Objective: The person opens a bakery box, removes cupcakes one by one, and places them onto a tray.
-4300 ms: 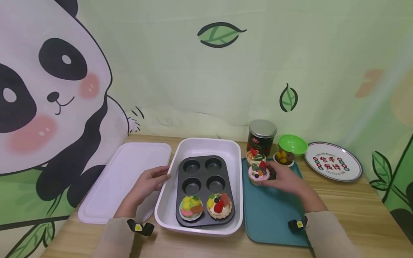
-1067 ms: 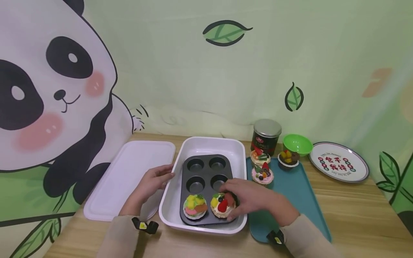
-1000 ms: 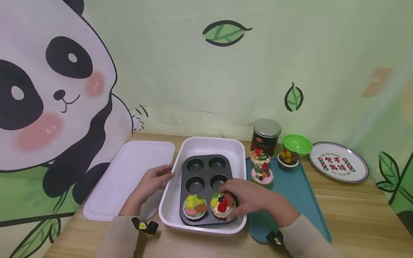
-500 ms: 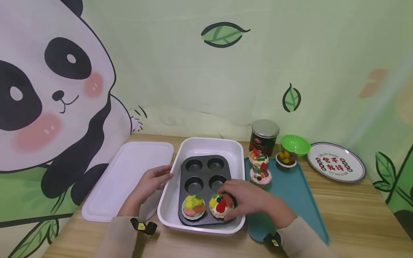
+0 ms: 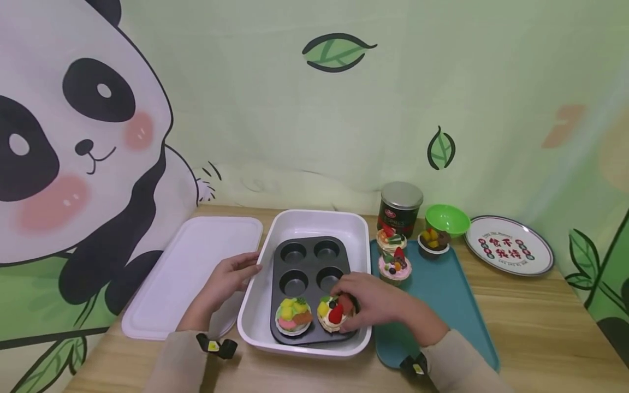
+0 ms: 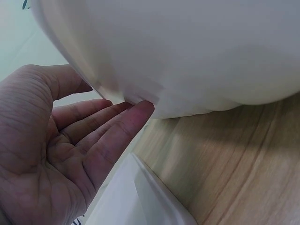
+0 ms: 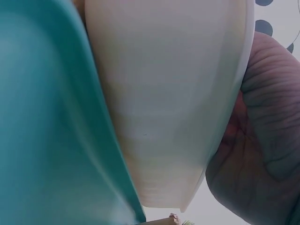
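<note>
My right hand [image 5: 373,300] holds a fruit tart [image 5: 335,314] with a strawberry and cream top, seated in the front right cup of a dark muffin tin [image 5: 310,281]. Beside it in the front left cup is another tart [image 5: 293,316] with yellow fruit. The tin lies inside a white rectangular tub [image 5: 255,327]. At the tub's left wall is my left hand [image 5: 228,281]; the left wrist view shows the thumb at the rim [image 6: 89,86] and fingertips [image 6: 143,108] against the outer wall. In the right wrist view the tub wall hides the tart.
A teal tray [image 5: 432,305] adjoins the tub's right side, bearing a pink-cream tart [image 5: 395,267], an orange-topped tart [image 5: 390,240] and a chocolate one [image 5: 433,243]. Behind stand a coffee tin [image 5: 400,210], green bowl [image 5: 447,219] and plate [image 5: 508,245]. A white lid [image 5: 191,273] lies left.
Since the oldest frame, my right hand has moved from the pink tart on the teal tray to the tart in the muffin tin. Over the last second both hands stay in place.
</note>
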Tool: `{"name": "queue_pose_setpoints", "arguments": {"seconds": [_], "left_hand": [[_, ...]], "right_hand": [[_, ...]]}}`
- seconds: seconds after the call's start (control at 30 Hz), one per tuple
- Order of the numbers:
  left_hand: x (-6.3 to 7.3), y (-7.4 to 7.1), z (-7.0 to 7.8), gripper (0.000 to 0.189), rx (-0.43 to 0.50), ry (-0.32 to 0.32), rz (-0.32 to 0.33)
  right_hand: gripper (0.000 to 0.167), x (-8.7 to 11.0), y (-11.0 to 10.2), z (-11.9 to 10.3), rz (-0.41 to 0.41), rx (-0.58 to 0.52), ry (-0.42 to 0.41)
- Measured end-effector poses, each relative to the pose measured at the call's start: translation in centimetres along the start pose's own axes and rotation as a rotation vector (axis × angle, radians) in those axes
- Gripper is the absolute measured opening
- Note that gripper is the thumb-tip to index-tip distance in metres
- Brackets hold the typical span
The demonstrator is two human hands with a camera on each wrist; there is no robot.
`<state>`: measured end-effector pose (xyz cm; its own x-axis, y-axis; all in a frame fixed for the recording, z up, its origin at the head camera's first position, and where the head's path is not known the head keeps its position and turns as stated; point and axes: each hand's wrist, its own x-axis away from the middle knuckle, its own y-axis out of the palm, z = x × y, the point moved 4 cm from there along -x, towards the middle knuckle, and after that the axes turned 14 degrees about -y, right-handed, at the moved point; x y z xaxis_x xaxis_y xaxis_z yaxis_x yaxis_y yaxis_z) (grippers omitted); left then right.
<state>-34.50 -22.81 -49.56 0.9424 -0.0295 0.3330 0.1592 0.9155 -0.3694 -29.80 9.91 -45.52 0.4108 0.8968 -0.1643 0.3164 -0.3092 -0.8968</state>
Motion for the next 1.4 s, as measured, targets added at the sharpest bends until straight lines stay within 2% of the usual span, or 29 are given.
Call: {"name": "queue_pose_setpoints", "arguments": {"seconds": [0.27, 0.63, 0.97, 1.4], "left_hand": [[0.04, 0.18, 0.02, 0.055, 0.011, -0.010, -0.003], [-0.14, 0.19, -0.01, 0.056, -0.007, -0.011, 0.010], [-0.39, 0.31, -0.27, 0.057, -0.004, 0.002, 0.008], [-0.23, 0.23, -0.21, 0.057, -0.007, 0.006, 0.003]], "right_hand": [[0.071, -0.02, 0.15, -0.26, -0.071, 0.005, 0.052], [0.056, 0.11, 0.02, -0.01, -0.032, 0.005, 0.024], [0.056, 0.15, 0.09, 0.06, -0.037, 0.040, 0.011], [0.054, 0.02, 0.02, -0.22, -0.028, 0.032, 0.016]]}}
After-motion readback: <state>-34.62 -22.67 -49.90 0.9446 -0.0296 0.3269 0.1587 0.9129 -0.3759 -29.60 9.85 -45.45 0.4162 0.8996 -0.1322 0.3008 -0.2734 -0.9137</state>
